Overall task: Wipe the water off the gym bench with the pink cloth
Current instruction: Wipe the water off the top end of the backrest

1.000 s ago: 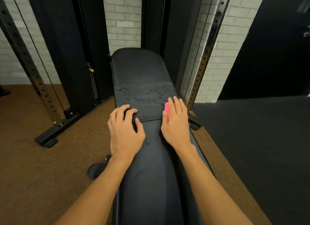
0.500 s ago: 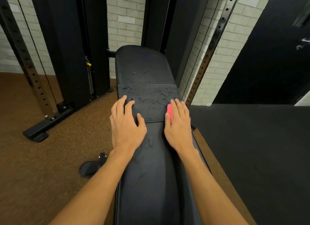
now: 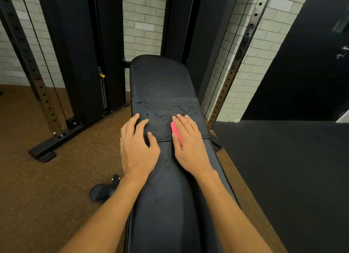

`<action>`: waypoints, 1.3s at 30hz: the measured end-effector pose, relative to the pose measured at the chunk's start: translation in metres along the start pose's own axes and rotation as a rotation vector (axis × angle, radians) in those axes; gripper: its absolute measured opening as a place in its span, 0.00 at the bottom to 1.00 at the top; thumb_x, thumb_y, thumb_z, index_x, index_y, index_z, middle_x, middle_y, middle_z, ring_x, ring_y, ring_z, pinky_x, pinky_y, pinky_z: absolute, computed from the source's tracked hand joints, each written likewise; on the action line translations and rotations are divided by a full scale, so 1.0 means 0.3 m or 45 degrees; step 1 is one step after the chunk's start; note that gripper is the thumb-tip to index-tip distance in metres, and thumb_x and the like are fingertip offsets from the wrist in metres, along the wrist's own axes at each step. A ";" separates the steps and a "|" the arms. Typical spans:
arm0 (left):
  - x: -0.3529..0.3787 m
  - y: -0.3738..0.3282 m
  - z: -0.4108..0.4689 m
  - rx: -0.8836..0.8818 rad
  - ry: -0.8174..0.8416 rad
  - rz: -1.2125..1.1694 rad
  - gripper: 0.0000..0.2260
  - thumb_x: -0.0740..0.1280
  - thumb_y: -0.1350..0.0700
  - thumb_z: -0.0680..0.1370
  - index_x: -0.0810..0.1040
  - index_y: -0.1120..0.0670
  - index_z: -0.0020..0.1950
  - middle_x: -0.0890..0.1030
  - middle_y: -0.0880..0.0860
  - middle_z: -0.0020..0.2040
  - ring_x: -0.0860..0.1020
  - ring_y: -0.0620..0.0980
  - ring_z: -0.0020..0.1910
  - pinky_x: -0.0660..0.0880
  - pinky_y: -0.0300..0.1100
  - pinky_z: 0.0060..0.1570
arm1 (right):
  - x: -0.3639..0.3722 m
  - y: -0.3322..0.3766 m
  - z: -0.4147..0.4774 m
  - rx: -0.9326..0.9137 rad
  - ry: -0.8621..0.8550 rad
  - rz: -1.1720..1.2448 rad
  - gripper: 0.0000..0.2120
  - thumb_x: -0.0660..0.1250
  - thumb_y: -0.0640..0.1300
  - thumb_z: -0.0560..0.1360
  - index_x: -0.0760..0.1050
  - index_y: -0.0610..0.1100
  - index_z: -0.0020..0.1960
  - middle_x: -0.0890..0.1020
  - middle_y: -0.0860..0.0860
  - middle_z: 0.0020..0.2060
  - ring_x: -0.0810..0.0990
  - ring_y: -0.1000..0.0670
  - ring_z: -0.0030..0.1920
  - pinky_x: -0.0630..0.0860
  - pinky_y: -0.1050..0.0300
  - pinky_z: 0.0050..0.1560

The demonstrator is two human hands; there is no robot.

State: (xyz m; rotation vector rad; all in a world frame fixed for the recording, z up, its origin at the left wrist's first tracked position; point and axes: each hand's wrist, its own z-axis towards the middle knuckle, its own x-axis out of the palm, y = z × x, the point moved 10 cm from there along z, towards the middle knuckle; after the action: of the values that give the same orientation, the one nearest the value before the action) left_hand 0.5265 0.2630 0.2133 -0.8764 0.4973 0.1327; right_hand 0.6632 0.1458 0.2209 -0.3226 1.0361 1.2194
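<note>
A black padded gym bench (image 3: 170, 196) runs away from me down the middle of the view. Water drops (image 3: 166, 109) speckle its far half, thickest on the band just beyond my fingers. My right hand (image 3: 188, 145) lies flat on the pink cloth (image 3: 174, 130), pressing it onto the bench's right side; only a pink strip shows beside my index finger and thumb. My left hand (image 3: 137, 145) rests on the bench's left side with fingers spread and slightly bent, holding nothing.
Black rack uprights with holes (image 3: 37, 79) and a weight stack (image 3: 103, 92) stand at the left on brown flooring. Another perforated upright (image 3: 232, 69) stands right of the bench before a white brick wall. A black floor mat (image 3: 292, 167) lies at right. A round bench foot (image 3: 101, 192) sits at lower left.
Both hands stay on the bench in nearly the same place. The right hand with the cloth has slid a little toward the wet band. My view has shifted slightly.
</note>
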 end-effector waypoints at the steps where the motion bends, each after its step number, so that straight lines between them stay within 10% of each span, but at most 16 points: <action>1: 0.000 0.002 0.001 -0.008 -0.007 -0.012 0.17 0.68 0.58 0.82 0.79 0.53 0.72 0.71 0.49 0.78 0.66 0.50 0.78 0.73 0.57 0.72 | -0.008 -0.007 -0.022 -0.040 0.004 0.002 0.25 0.56 0.49 0.89 0.65 0.45 0.84 0.66 0.50 0.83 0.56 0.51 0.86 0.52 0.50 0.86; 8: -0.006 0.017 0.002 -0.087 -0.013 -0.038 0.21 0.67 0.57 0.83 0.74 0.55 0.76 0.69 0.49 0.79 0.65 0.49 0.77 0.66 0.43 0.71 | -0.044 -0.160 0.042 0.362 -0.165 0.007 0.26 0.52 0.51 0.88 0.66 0.42 0.83 0.68 0.46 0.82 0.60 0.45 0.84 0.57 0.44 0.85; 15: -0.006 0.022 0.003 -0.092 -0.016 -0.040 0.21 0.67 0.57 0.83 0.75 0.54 0.76 0.69 0.49 0.78 0.66 0.49 0.76 0.65 0.41 0.69 | -0.025 -0.015 -0.021 -0.033 -0.023 0.005 0.24 0.57 0.49 0.89 0.66 0.46 0.84 0.67 0.50 0.83 0.58 0.51 0.85 0.53 0.51 0.86; 21: -0.010 0.022 0.000 -0.102 -0.012 -0.057 0.21 0.66 0.57 0.83 0.75 0.54 0.76 0.69 0.48 0.78 0.65 0.48 0.76 0.64 0.41 0.67 | -0.061 -0.191 0.056 0.405 -0.162 0.022 0.25 0.54 0.49 0.89 0.64 0.43 0.84 0.67 0.46 0.82 0.59 0.46 0.84 0.56 0.45 0.86; 27: -0.019 0.036 0.001 -0.128 -0.061 -0.106 0.20 0.64 0.62 0.83 0.76 0.55 0.75 0.71 0.48 0.76 0.67 0.48 0.76 0.64 0.39 0.70 | 0.010 0.045 0.018 -0.048 -0.037 -0.016 0.24 0.56 0.48 0.89 0.66 0.44 0.84 0.68 0.48 0.82 0.59 0.47 0.85 0.54 0.48 0.86; 34: -0.026 0.047 0.001 -0.145 -0.078 -0.123 0.21 0.65 0.61 0.82 0.75 0.56 0.76 0.71 0.49 0.76 0.68 0.46 0.74 0.59 0.27 0.65 | -0.010 -0.040 0.062 0.271 -0.147 -0.017 0.26 0.53 0.49 0.87 0.66 0.42 0.83 0.68 0.44 0.82 0.60 0.42 0.84 0.60 0.40 0.84; 39: -0.026 0.055 0.000 -0.169 -0.074 -0.124 0.21 0.65 0.62 0.83 0.75 0.55 0.76 0.72 0.50 0.75 0.68 0.47 0.74 0.58 0.27 0.65 | 0.041 0.120 0.038 -0.124 -0.003 0.009 0.24 0.57 0.47 0.88 0.67 0.43 0.83 0.69 0.48 0.82 0.59 0.46 0.85 0.57 0.44 0.85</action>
State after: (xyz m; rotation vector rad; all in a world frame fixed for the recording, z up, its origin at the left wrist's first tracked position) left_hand 0.5144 0.2744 0.2054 -1.0219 0.3936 0.1024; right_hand 0.6367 0.1746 0.2284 -0.3929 0.9783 1.2784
